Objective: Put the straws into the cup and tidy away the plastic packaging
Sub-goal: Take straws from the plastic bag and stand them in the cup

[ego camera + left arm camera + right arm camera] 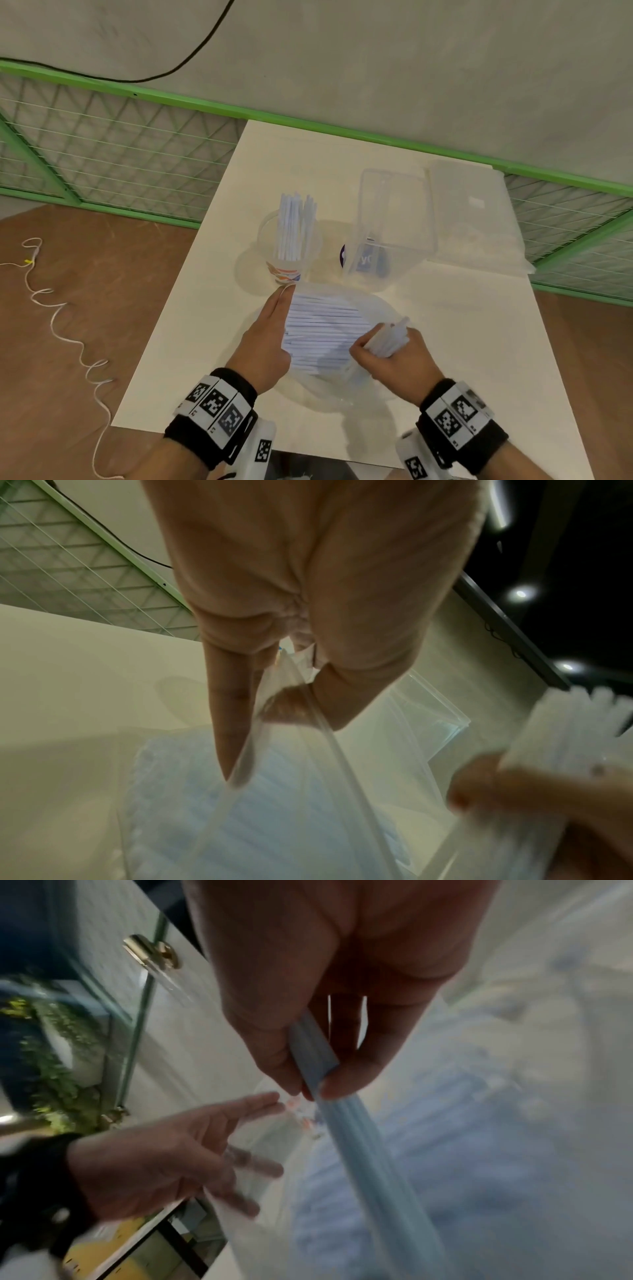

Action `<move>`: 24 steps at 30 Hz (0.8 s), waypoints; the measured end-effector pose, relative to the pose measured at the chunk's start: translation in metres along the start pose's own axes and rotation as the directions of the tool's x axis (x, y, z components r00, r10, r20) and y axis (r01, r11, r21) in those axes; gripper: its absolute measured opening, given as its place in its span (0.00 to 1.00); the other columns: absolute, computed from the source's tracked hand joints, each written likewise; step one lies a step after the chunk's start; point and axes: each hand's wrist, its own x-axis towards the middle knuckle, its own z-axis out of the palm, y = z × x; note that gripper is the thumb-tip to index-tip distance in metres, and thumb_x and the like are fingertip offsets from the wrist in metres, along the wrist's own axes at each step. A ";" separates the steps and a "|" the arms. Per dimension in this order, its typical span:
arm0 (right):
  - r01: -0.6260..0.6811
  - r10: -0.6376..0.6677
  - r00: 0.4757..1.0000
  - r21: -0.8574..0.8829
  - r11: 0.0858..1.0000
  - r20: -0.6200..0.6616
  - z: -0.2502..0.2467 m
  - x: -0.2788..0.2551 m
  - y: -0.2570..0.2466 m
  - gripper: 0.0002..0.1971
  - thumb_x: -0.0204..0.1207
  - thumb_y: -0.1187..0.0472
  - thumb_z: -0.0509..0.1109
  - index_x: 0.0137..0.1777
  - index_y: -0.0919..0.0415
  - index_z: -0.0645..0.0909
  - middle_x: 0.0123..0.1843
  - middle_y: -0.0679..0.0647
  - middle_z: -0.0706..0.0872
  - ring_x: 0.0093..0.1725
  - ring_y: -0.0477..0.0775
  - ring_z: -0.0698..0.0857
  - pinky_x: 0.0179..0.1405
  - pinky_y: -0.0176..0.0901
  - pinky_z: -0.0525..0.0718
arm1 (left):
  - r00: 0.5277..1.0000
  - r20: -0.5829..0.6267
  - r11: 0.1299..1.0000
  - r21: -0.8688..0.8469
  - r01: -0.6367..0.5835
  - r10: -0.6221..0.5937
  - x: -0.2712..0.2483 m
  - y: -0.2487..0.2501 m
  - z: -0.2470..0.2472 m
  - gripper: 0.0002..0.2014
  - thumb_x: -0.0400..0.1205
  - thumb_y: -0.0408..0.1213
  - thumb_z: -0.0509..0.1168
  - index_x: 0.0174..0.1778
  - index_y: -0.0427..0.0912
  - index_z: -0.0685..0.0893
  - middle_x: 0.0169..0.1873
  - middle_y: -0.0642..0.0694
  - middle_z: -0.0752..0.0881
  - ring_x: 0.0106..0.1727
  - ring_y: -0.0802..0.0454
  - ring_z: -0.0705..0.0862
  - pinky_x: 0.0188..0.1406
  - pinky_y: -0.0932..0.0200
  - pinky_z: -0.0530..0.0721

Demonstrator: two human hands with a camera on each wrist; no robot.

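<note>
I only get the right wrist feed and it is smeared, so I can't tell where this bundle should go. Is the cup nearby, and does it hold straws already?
Observer: Yes. In the head view the cup stands upright just beyond the left hand, with a bunch of straws standing in it.
Operator: How much is left in the bag?
Observer: Apart from the bundle in the right hand, a flat layer of loose straws lies inside the clear bag.
Operator: What is the left hand doing with the bag?
Observer: The left wrist view shows its thumb and a finger pinching the bag's edge, apparently keeping the mouth open.
</note>
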 end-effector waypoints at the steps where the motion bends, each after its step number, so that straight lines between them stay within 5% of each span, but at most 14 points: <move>1: -0.004 0.004 1.000 0.015 1.000 -0.014 -0.008 0.004 -0.011 0.10 0.69 0.62 0.77 0.29 0.63 0.84 0.29 0.56 0.88 0.28 0.53 0.86 0.31 0.50 0.86 | 1.000 0.001 1.000 0.001 -0.006 0.006 0.000 0.000 0.000 0.51 0.74 0.17 0.60 0.86 0.57 0.45 0.84 0.65 0.48 0.76 0.51 0.72 0.65 0.64 0.77; 6: 0.169 -0.157 0.983 0.136 0.976 -0.094 -0.064 0.037 -0.100 0.08 0.72 0.68 0.78 0.33 0.62 0.85 0.32 0.56 0.89 0.24 0.56 0.85 0.26 0.43 0.83 | 1.000 0.002 1.000 -0.013 -0.021 0.021 -0.001 -0.001 0.000 0.50 0.74 0.17 0.60 0.86 0.56 0.45 0.77 0.71 0.48 0.77 0.51 0.71 0.72 0.59 0.76; 10: 0.338 -0.314 0.923 0.080 0.938 -0.221 -0.087 0.076 -0.165 0.07 0.68 0.60 0.79 0.32 0.54 0.84 0.31 0.52 0.89 0.24 0.57 0.87 0.28 0.43 0.84 | 1.000 0.007 1.000 -0.018 -0.009 0.009 -0.002 -0.004 0.001 0.50 0.74 0.17 0.59 0.87 0.56 0.45 0.82 0.66 0.49 0.79 0.50 0.70 0.75 0.54 0.75; 13: 0.355 -0.325 0.909 0.075 0.932 -0.259 -0.077 0.113 -0.187 0.05 0.66 0.56 0.79 0.34 0.54 0.86 0.31 0.51 0.89 0.26 0.58 0.89 0.30 0.48 0.88 | 1.000 0.009 0.999 -0.030 -0.012 0.012 -0.003 -0.007 0.001 0.50 0.74 0.18 0.60 0.87 0.56 0.45 0.82 0.68 0.48 0.80 0.50 0.68 0.77 0.52 0.73; 17: 0.254 -0.262 0.958 -0.075 0.964 -0.119 -0.043 0.152 -0.186 0.11 0.71 0.52 0.78 0.44 0.59 0.87 0.36 0.52 0.91 0.26 0.48 0.89 0.29 0.39 0.87 | 1.000 0.013 0.999 -0.041 -0.008 0.009 -0.004 -0.007 0.001 0.50 0.74 0.18 0.60 0.87 0.56 0.44 0.84 0.66 0.45 0.80 0.50 0.67 0.78 0.53 0.73; 20: 0.185 -0.183 0.983 -0.267 0.946 0.031 -0.022 0.164 -0.173 0.21 0.71 0.42 0.77 0.55 0.59 0.86 0.49 0.52 0.91 0.39 0.48 0.90 0.42 0.41 0.87 | 1.000 0.015 0.999 -0.049 -0.001 0.001 -0.005 -0.007 0.001 0.50 0.75 0.18 0.59 0.87 0.57 0.44 0.84 0.67 0.45 0.81 0.50 0.66 0.78 0.53 0.72; 22: 0.177 -0.173 0.984 -0.337 0.925 0.040 -0.019 0.166 -0.169 0.31 0.71 0.39 0.76 0.67 0.57 0.81 0.58 0.49 0.86 0.53 0.47 0.83 0.51 0.40 0.78 | 1.000 0.015 0.999 -0.052 0.007 -0.006 -0.005 -0.008 0.000 0.50 0.74 0.18 0.58 0.87 0.58 0.44 0.84 0.67 0.45 0.82 0.51 0.65 0.79 0.53 0.71; 24: 0.189 -0.208 0.978 -0.355 0.916 -0.016 -0.024 0.166 -0.169 0.38 0.70 0.37 0.76 0.75 0.56 0.74 0.61 0.48 0.81 0.56 0.45 0.77 0.54 0.36 0.71 | 1.000 0.014 0.999 -0.051 0.006 -0.005 -0.005 -0.008 0.000 0.50 0.74 0.18 0.58 0.86 0.58 0.44 0.84 0.68 0.44 0.82 0.52 0.64 0.79 0.53 0.71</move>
